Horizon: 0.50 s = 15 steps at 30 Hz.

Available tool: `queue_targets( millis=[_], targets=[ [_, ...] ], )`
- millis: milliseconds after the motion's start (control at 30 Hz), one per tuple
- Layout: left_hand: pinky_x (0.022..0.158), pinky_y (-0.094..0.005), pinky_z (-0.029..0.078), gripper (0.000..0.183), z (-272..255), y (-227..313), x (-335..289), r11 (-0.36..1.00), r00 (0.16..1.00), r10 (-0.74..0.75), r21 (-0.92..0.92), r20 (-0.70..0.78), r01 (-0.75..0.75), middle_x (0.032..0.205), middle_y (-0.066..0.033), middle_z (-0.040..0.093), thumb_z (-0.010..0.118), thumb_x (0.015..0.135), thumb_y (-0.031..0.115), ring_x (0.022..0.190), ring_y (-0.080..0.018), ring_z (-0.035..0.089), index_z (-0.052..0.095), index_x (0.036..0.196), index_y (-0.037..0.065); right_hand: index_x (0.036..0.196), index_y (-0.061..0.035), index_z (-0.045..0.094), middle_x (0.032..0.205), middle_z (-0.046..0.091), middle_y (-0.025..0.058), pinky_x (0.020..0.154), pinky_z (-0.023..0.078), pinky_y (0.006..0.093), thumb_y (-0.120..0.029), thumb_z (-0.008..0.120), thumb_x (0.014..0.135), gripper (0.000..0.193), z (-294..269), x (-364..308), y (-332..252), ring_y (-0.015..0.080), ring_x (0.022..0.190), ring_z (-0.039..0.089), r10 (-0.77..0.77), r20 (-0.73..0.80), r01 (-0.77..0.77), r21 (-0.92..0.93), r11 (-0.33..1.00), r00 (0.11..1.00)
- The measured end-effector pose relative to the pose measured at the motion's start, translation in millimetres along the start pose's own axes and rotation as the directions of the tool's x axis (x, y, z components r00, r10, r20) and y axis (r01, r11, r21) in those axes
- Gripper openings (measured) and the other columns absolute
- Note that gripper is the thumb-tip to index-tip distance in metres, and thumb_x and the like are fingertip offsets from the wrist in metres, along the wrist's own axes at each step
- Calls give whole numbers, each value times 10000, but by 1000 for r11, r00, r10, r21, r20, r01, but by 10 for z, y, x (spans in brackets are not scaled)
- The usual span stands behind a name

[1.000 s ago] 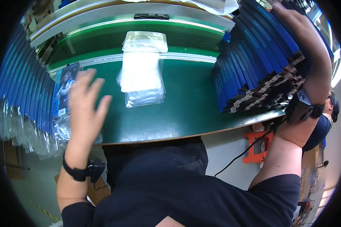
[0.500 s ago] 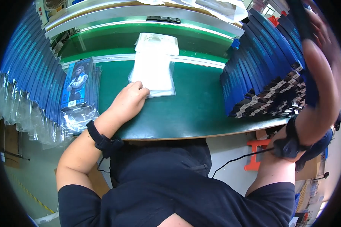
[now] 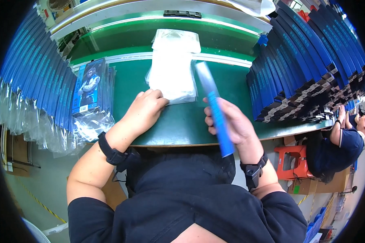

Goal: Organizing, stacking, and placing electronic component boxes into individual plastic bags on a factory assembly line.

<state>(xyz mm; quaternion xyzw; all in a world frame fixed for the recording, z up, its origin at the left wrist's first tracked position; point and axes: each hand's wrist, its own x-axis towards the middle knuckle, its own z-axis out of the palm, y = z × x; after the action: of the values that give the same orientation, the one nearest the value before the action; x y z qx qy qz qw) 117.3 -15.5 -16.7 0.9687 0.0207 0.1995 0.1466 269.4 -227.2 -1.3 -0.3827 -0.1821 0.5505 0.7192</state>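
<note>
My right hand [image 3: 236, 123] grips a thin blue box [image 3: 215, 111], held edge-on and tilted above the front of the green table, slightly blurred. My left hand [image 3: 148, 107] has its fingers bent together at the near left corner of a stack of clear plastic bags [image 3: 173, 77], seemingly pinching the top one; its fingertips are partly hidden. A second bundle of clear bags [image 3: 176, 39] lies just beyond that stack. To the left stand many blue boxes in clear bags [image 3: 38, 87], with one box showing a pictured figure [image 3: 88, 86] at the near end.
Rows of unbagged blue boxes [image 3: 290, 73] stand at the right of the green table [image 3: 182, 129]. A metal rail [image 3: 219, 60] crosses behind the bags. An orange stool [image 3: 290, 162] and another person [image 3: 334, 150] are at the right, beyond the table edge.
My right hand has come from the far right edge to the table's middle front, carrying the blue box. My left hand has stayed at the bags' corner. The view has shifted a little.
</note>
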Motion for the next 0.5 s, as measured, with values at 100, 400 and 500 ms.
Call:
queue_targets(
  millis=[100,400,500],
  targets=[
    [681,-394,473,153,-6,-135,12,998,998,54,-43,-39,-55,765,-124,560,572,711,0,796,-312,575,653,834,40,1280,32,376,1131,560,119,885,461,287,-55,628,826,526,82,-35,118,151,1026,562,15,78,-10,-63,998,997],
    [660,-274,441,150,-118,-67,176,907,989,-147,-395,34,148,818,-40,546,646,713,8,745,-157,544,671,857,43,1379,73,245,1251,496,211,892,485,301,-23,609,782,706,125,281,297,221,1021,607,180,220,-201,77,977,959],
    [675,-260,441,135,-81,-201,144,893,990,-138,-432,9,129,823,-48,559,654,701,17,765,-151,555,660,836,27,1367,71,278,1238,512,199,877,501,301,-18,596,799,656,65,368,247,221,1030,604,147,232,-173,96,980,962]
  ],
)
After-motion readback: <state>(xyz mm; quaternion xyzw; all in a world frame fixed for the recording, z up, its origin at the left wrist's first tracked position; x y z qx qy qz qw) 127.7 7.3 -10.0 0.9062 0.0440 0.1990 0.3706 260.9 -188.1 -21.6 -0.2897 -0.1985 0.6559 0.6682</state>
